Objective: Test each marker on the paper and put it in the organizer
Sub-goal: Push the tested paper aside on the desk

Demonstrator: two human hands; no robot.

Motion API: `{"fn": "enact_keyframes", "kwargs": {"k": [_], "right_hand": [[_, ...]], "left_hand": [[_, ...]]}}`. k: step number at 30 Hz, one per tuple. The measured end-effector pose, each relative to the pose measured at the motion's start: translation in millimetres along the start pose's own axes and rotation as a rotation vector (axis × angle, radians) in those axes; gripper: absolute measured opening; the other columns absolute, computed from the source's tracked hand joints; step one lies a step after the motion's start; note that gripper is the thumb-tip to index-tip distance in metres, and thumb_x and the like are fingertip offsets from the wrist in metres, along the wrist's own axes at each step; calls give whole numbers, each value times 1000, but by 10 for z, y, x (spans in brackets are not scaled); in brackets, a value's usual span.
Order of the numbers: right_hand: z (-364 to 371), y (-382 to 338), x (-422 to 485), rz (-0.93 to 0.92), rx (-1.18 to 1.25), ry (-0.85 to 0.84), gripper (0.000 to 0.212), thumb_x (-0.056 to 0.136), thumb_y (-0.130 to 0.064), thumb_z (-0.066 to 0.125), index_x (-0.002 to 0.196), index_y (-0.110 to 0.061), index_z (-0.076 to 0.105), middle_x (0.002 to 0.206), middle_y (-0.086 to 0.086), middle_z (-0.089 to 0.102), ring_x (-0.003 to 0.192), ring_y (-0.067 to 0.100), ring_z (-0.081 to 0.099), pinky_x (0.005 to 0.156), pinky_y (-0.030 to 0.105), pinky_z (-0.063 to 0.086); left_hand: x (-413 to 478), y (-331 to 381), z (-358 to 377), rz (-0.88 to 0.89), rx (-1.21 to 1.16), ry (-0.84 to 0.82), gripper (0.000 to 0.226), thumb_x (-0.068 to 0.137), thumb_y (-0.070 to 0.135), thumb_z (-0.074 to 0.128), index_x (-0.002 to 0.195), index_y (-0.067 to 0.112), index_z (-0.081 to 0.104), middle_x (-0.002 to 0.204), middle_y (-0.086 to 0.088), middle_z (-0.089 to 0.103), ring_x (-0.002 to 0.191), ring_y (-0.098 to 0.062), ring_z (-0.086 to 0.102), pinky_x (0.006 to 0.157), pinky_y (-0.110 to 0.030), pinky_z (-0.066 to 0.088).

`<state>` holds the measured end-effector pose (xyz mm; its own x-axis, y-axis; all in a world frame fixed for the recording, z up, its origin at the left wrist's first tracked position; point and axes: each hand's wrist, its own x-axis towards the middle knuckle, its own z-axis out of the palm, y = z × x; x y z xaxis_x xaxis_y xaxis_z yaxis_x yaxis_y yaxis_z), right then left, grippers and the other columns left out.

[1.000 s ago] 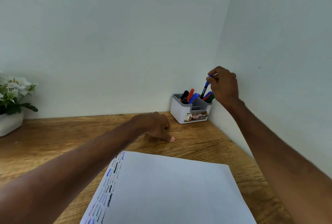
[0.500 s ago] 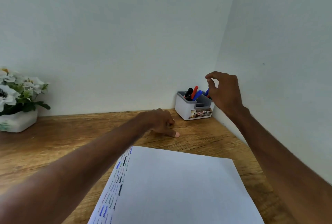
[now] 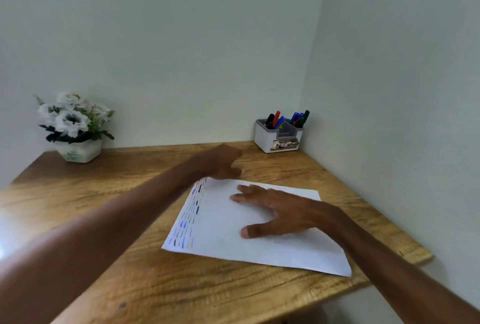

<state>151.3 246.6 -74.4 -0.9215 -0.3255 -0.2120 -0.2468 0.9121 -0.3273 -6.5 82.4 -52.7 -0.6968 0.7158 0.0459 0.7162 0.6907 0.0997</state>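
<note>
A white sheet of paper lies on the wooden desk, with short coloured test strokes along its left edge. My right hand rests flat on the sheet, fingers spread, holding nothing. My left hand hovers or rests at the paper's far left corner, blurred, its fingers loosely bent and empty. The white and grey organizer stands in the back right corner. Several markers, black, red, blue and green, stand upright in it.
A white pot of white flowers stands at the desk's back left. Walls close in behind and on the right. The desk's front right edge runs diagonally near the paper.
My right hand left the organizer, where it put the blue marker, and came down flat onto the paper. The view has pulled back and tilted down. My left hand stayed by the paper's corner.
</note>
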Motion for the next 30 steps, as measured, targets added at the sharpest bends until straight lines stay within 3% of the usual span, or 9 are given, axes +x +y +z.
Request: {"fn": "enact_keyframes", "kwargs": {"k": [3,6,10,11,14,16,18,22,30], "right_hand": [[275,-126,-38,33,-82,94,79,95,-77,33,160,-45,2,170,-15,-11,156,7,-14,128,43,-5],[514,-338,27,188,-114,244,79,96,-77,17,162,-38,0,172,-3,-10,158,18,-12,127,48,-5],[626,-643,235,408,-114,342,83,98,-72,15,163,-22,6,170,17,-2,157,35,-4,124,55,-1],[624,-718,270,432,-130,346,83,100,-69,16,163,-16,7,169,23,0,156,39,-1,123,56,2],[557,-847,313,435,-175,336,77,104,-57,23,160,-5,15,164,32,12,153,45,7,121,56,10],[465,-809,294,414,-192,355,70,104,-56,27,155,-8,30,160,29,26,150,43,15,119,56,15],[398,-675,254,388,-159,352,69,102,-62,29,154,-18,36,163,23,26,152,42,12,121,57,12],[466,-449,194,383,-74,301,78,96,-76,19,162,-34,12,171,12,-3,157,35,-5,124,56,-3],[584,-488,255,418,-82,358,77,99,-72,15,163,-30,5,170,17,-8,157,36,-9,125,55,-7]], "left_hand": [[-411,-11,10,-17,-15,98,60,98,43,63,147,14,47,152,-8,52,139,-27,49,112,-40,41],[-790,43,54,-55,-50,50,58,99,51,57,146,17,50,151,-4,52,138,-24,48,112,-37,40],[-1102,85,221,-101,-73,-65,49,107,50,39,132,12,59,139,-9,61,128,-28,55,103,-38,41],[-1144,83,264,-112,-100,-66,49,109,48,33,131,12,58,140,-11,59,132,-30,52,107,-40,40],[-1277,62,342,-106,-154,-108,56,112,45,21,157,15,36,168,-14,26,158,-29,17,127,-42,14],[-1335,-18,387,-75,-132,-128,61,110,51,17,165,25,11,173,-5,0,160,-20,-3,127,-36,-1],[-1343,-156,428,-30,-95,-136,62,108,55,15,164,33,0,173,2,-8,159,-15,-9,125,-33,-6],[-1291,-381,416,35,-113,-133,60,107,57,18,163,41,0,172,12,-6,158,-8,-7,124,-32,-6],[-1221,-458,408,63,-132,-110,56,108,54,24,162,46,8,171,18,-1,154,1,-1,119,-22,-6]]}}
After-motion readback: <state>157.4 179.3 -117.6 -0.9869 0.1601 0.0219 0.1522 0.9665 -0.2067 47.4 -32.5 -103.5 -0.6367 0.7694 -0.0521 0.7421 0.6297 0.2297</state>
